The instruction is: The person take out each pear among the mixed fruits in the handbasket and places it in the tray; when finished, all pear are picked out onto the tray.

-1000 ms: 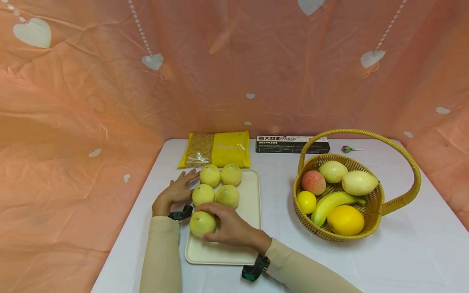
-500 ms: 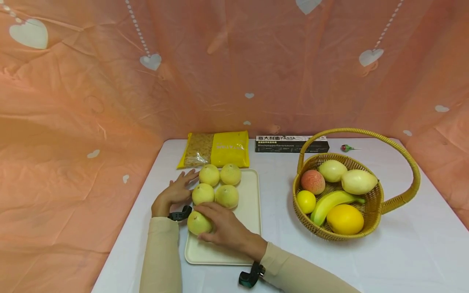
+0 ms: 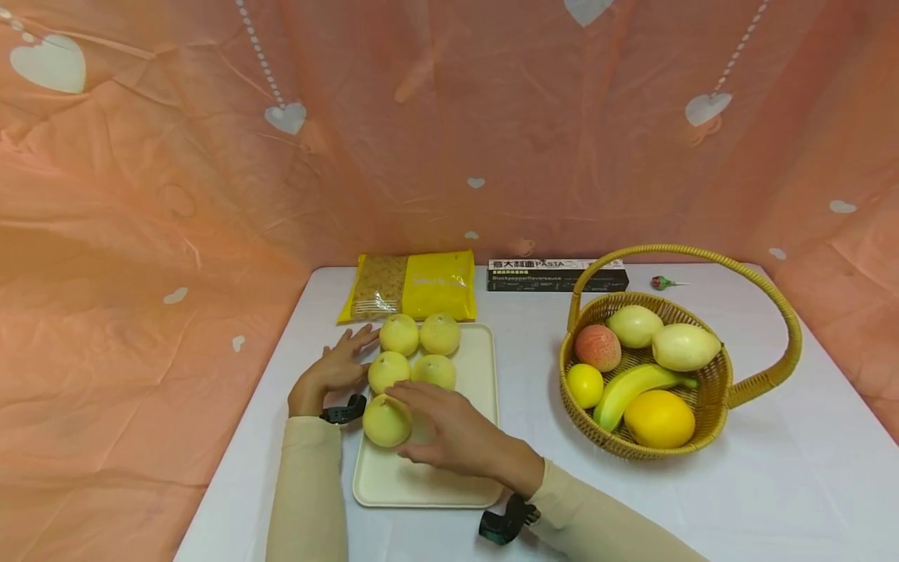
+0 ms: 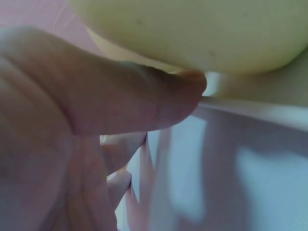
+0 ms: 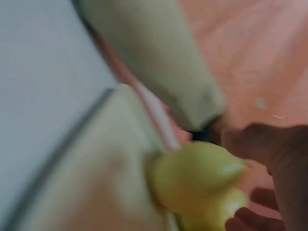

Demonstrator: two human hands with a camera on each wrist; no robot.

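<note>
Several round yellow-green fruits stand on a cream rectangular tray: two rows of two at the back left, and one nearer fruit in front of them. My right hand is just right of that nearer fruit, fingers and thumb spread loosely; a gap separates them from it in the right wrist view. At the tray's left edge my left hand lies with extended fingers. Its thumb reaches the underside of a pale fruit above the tray rim in the left wrist view.
A wicker basket with a tall handle stands to the right, holding a banana, a peach and several yellow fruits. Behind the tray lie a yellow pasta bag and a black pasta box. A small artificial rosebud lies at the back right.
The nearer fruit shifted left and turned in my right hand, then settled slightly right. My right hand has let go and drawn back to the right. My left hand has stayed in place.
</note>
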